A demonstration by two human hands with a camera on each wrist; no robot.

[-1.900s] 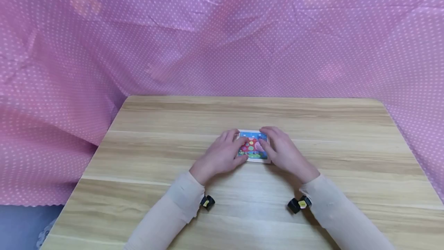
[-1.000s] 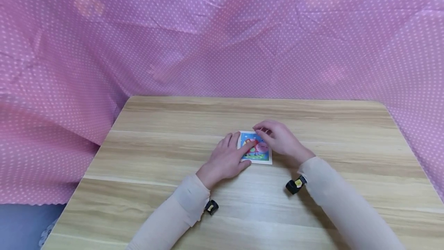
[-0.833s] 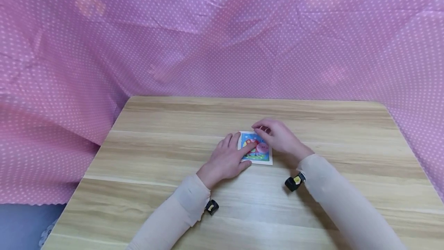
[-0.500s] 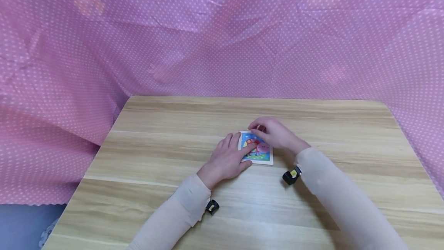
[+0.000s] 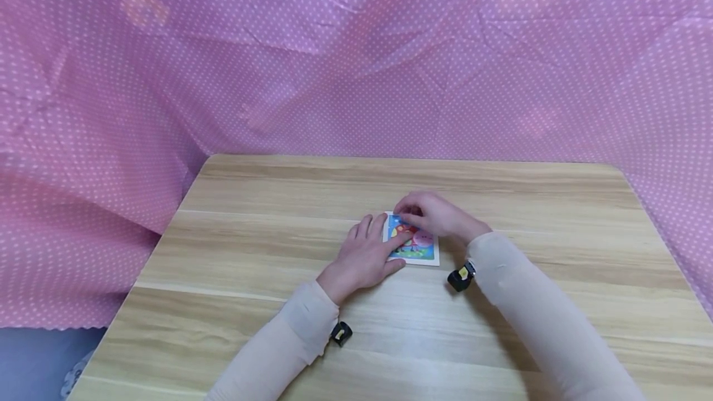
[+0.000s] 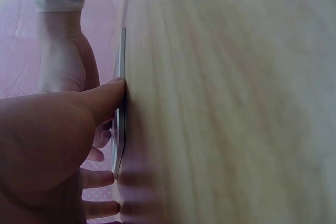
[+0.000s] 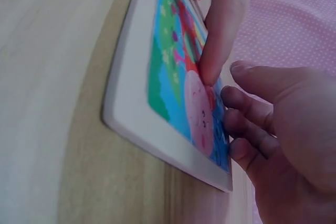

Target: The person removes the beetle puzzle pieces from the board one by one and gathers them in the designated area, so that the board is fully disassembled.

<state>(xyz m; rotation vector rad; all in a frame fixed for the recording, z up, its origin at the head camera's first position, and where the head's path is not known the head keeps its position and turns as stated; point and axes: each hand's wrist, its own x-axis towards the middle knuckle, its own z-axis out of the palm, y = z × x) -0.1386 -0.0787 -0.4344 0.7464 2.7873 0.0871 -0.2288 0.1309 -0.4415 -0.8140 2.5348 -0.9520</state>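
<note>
Pink dotted cloth (image 5: 100, 141) hung at the left and along the far side of the tabletop (image 5: 250, 246). A pale sleeve (image 5: 295, 333) came from the near left to the left hand (image 5: 362, 258), its grip apart, fingers straight, index across the board (image 5: 414, 250), thumb at its near edge. The board lay picture-up on the tabletop. The right hand (image 5: 437, 212) curled over the board's far part; whether its grip was clamped on anything I could not tell. A black device (image 5: 459, 279) sat by that wrist.
</note>
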